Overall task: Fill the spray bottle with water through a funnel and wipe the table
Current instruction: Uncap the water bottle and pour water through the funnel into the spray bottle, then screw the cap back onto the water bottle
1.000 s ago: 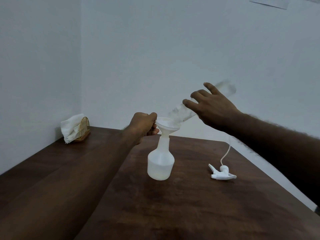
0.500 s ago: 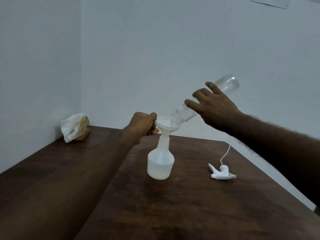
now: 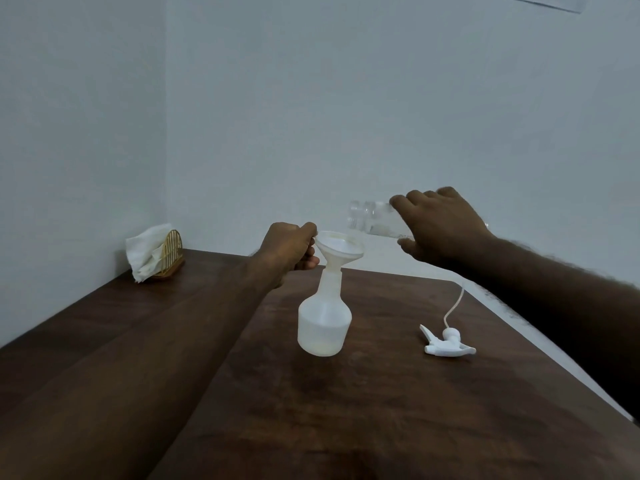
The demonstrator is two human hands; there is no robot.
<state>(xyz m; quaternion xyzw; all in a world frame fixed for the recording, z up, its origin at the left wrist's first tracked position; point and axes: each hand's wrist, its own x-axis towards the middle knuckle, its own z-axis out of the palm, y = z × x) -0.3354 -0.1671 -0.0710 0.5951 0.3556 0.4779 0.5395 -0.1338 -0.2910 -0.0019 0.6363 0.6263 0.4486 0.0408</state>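
A white translucent spray bottle (image 3: pixel 325 323) stands on the dark wooden table (image 3: pixel 381 410) with water in its lower part. A white funnel (image 3: pixel 341 249) sits in its neck. My left hand (image 3: pixel 289 245) pinches the funnel's rim at the left. My right hand (image 3: pixel 441 228) grips a clear plastic water bottle (image 3: pixel 369 220), held about level, its mouth just right of and above the funnel. The white spray head (image 3: pixel 448 344) with its thin tube lies on the table to the right.
A wicker holder with white napkins (image 3: pixel 152 252) stands at the back left corner against the wall. The table's right edge (image 3: pixel 540 358) runs diagonally past the spray head. White walls close off the back and left.
My right hand has lowered the water bottle's base from a steep pouring tilt to about level and drawn it a little to the right. My left hand has stayed on the funnel.
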